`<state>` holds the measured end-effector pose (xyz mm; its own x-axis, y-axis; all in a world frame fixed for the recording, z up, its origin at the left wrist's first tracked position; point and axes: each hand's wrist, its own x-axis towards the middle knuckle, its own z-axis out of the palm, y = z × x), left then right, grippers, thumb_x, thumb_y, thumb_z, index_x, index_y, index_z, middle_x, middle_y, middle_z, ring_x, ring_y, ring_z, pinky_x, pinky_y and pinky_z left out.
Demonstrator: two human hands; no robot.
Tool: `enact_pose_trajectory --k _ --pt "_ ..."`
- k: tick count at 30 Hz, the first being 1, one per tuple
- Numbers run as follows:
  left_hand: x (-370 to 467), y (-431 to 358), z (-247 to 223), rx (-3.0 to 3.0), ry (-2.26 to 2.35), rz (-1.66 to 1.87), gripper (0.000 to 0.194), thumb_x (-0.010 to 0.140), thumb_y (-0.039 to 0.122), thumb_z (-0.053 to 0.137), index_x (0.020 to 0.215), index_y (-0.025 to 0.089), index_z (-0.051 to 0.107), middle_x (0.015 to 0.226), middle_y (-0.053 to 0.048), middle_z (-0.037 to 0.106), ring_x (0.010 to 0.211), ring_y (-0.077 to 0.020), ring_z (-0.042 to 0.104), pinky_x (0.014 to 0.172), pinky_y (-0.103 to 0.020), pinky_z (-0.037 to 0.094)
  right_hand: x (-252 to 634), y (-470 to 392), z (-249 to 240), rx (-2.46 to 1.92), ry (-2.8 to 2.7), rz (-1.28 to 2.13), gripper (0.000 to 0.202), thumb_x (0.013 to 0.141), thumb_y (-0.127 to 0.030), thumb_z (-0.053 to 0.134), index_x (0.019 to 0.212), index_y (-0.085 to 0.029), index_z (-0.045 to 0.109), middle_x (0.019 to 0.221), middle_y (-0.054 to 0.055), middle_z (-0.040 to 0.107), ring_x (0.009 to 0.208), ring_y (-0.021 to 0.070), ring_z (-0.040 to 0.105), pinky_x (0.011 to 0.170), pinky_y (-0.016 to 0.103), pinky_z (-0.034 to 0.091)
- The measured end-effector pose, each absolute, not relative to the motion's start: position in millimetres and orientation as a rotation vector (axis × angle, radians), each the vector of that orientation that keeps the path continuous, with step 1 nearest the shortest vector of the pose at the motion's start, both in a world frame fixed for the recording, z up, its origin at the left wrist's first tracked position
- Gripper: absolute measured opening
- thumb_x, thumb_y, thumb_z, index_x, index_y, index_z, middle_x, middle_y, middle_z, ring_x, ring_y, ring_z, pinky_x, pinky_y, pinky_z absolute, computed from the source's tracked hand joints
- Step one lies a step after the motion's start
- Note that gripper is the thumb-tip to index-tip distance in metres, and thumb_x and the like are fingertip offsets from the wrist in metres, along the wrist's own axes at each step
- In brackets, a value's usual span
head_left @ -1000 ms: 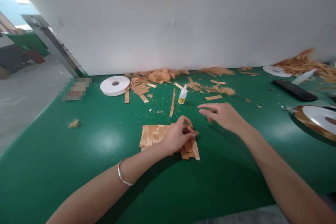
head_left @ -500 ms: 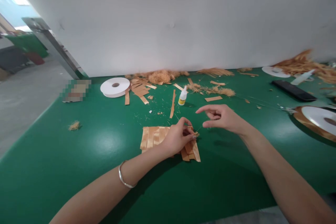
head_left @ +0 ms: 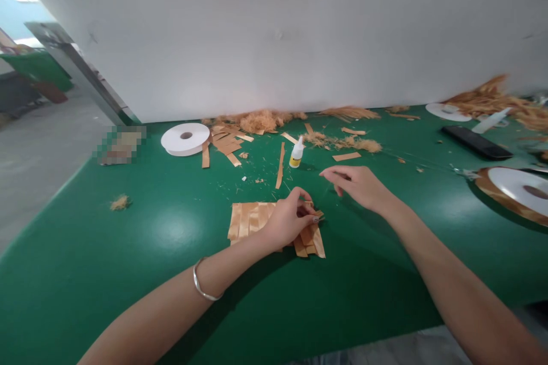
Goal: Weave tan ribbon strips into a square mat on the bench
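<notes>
A small panel of satin ribbon strips (head_left: 246, 220), tan and glossy, lies on the green table. My left hand (head_left: 289, 220) rests across its right half and hides part of it. The left thumb and fingers are closed on a ribbon strip at the panel's right edge, where a short end (head_left: 319, 214) sticks out. Above and to the right of the panel, my right hand (head_left: 357, 183) hovers with its fingers drawn together. What they hold, if anything, is too fine to make out. A small white glue bottle (head_left: 296, 154) with a yellow label stands behind the panel.
Behind lie cut ribbon pieces (head_left: 226, 142) and frayed fibre (head_left: 265, 121). A white ribbon reel (head_left: 185, 147) is at left, a ribbon-wound reel (head_left: 514, 187) at right. Near that are a black phone (head_left: 475, 141) and another white bottle (head_left: 491, 120). The wall (head_left: 274, 68) borders the table.
My right hand has turned palm down, and its fingers have come from spread to drawn together. My left hand stays on the ribbon panel. The view has shifted slightly.
</notes>
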<state>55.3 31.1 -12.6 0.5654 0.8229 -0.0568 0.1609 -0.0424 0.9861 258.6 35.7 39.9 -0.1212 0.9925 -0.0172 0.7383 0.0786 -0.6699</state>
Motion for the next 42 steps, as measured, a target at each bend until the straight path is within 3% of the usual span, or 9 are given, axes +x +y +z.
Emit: enact_pose_trajectory --k 7,11,14,17,22,26,30,35,42 --pt "54 31 -16 1.527 0.812 0.686 0.03 0.078 0.009 0.064 0.09 0.021 0.039 0.075 0.003 0.063 0.075 -0.0142 0.065 0.073 -0.03 0.052 254 36 44 -1.275 -1.585 1.298 0.058 0.088 -0.066 0.031 0.098 -0.021 0.067 0.076 0.009 0.071 0.081 0.0237 0.063 0.071 0.035 0.043" --pt "54 32 -18 1.532 0.803 0.683 0.031 0.077 0.011 0.065 0.09 0.022 0.039 0.073 0.003 0.062 0.073 -0.0145 0.065 0.071 -0.03 0.052 255 34 38 -1.112 -1.477 1.409 0.058 0.087 -0.067 0.034 0.097 -0.019 0.064 0.043 -0.004 0.042 0.045 0.0142 0.046 0.05 0.028 0.034" --pt "54 32 -17 1.541 0.821 0.675 0.031 0.077 0.012 0.066 0.091 0.022 0.039 0.073 0.003 0.062 0.073 -0.0151 0.065 0.07 -0.029 0.051 261 35 35 -1.202 -1.632 1.208 0.045 0.074 -0.06 0.064 0.093 -0.019 0.064 0.049 -0.009 0.026 0.044 0.0078 0.024 0.047 0.025 0.02" --pt "55 32 -14 1.564 0.869 0.662 0.031 0.077 0.012 0.066 0.091 0.022 0.04 0.074 0.003 0.063 0.075 -0.0156 0.066 0.071 -0.029 0.051 266 37 36 -1.397 -1.912 1.043 0.044 0.063 -0.043 0.079 0.098 -0.021 0.064 0.059 -0.008 0.024 0.051 0.0076 0.025 0.051 0.024 0.021" --pt "54 31 -10 1.6 0.913 0.626 0.029 0.077 0.015 0.066 0.091 0.022 0.041 0.074 0.003 0.064 0.075 -0.0157 0.066 0.069 -0.028 0.051 264 40 33 -1.656 -2.132 0.784 0.034 0.069 -0.03 0.072 0.103 -0.026 0.065 0.064 -0.005 0.032 0.059 0.012 0.039 0.057 0.025 0.029" --pt "54 31 -8 1.584 0.894 0.638 0.029 0.077 0.015 0.066 0.092 0.022 0.041 0.075 0.003 0.065 0.075 -0.0154 0.066 0.07 -0.028 0.051 258 39 32 -1.744 -2.009 0.62 0.029 0.077 -0.044 0.065 0.098 -0.024 0.067 0.056 -0.005 0.037 0.052 0.0124 0.038 0.054 0.026 0.028" --pt "55 30 -6 1.552 0.898 0.633 0.029 0.077 0.013 0.066 0.091 0.022 0.041 0.076 0.003 0.065 0.076 -0.0154 0.066 0.072 -0.029 0.052 256 38 35 -1.673 -1.812 0.83 0.046 0.085 -0.06 0.048 0.099 -0.021 0.065 0.051 -0.002 0.05 0.048 0.0135 0.044 0.051 0.027 0.031" --pt "55 30 -4 1.553 0.892 0.633 0.03 0.078 0.012 0.066 0.09 0.022 0.04 0.076 0.002 0.066 0.076 -0.0155 0.067 0.072 -0.029 0.052 258 39 36 -1.393 -1.547 1.217 0.054 0.09 -0.061 0.036 0.113 -0.019 0.061 0.078 0.009 0.071 0.077 0.0206 0.062 0.067 0.031 0.042" --pt "55 30 -9 1.524 0.842 0.648 0.029 0.079 0.012 0.065 0.09 0.022 0.04 0.075 0.003 0.065 0.077 -0.0154 0.067 0.074 -0.03 0.052 262 35 35 -1.098 -1.364 1.458 0.051 0.089 -0.061 0.04 0.109 -0.019 0.06 0.046 -0.005 0.042 0.051 0.0161 0.053 0.056 0.03 0.04"
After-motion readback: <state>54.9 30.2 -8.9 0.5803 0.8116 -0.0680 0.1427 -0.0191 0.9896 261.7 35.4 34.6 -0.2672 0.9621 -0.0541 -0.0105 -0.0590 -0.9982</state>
